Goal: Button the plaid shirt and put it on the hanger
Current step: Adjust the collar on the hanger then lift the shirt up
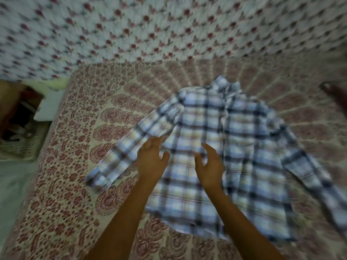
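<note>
A blue, white and dark plaid shirt point(234, 151) lies spread on the bed, collar toward the far side, one sleeve stretched to the left and the other to the right. My left hand point(151, 160) hovers over the shirt near the left sleeve's armpit, fingers relaxed and spread, holding nothing. My right hand point(210, 164) is over the shirt's front panel, fingers loosely curved and apart, with no fabric gripped as far as the blur shows. No hanger is in view.
The bed is covered by a cream sheet with a red-brown pattern point(93, 128). A white cloth with red flowers point(150, 30) lies at the far side. The bed's left edge borders a dark cluttered gap point(20, 117). A dark blurred object point(336, 92) sits at the right edge.
</note>
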Tool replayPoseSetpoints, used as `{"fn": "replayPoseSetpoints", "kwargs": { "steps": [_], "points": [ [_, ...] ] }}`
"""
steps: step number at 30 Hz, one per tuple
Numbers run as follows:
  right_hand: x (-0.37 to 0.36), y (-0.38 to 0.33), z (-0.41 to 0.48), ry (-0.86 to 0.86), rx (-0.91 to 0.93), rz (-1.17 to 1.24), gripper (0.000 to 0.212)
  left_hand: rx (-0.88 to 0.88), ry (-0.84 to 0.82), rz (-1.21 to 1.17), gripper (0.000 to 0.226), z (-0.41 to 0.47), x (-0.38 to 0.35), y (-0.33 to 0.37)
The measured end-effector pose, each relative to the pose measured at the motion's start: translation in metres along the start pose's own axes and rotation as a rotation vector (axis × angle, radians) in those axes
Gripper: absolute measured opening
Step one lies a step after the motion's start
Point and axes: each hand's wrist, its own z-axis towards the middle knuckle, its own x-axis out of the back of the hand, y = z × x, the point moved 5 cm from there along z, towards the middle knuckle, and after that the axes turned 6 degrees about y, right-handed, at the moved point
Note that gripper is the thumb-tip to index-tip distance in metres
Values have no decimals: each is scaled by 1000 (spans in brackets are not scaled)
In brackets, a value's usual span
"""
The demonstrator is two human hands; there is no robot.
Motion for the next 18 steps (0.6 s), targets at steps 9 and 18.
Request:
{"fn": "replayPoseSetpoints", "kwargs": {
  "steps": [9, 18],
  "points": [
    [118, 32, 83, 51, 1, 48, 42, -112, 37, 7, 55, 31, -49, 150],
    [126, 77, 146, 75, 0, 27, 42, -156, 9, 36, 60, 70, -100, 175]
  ]
}}
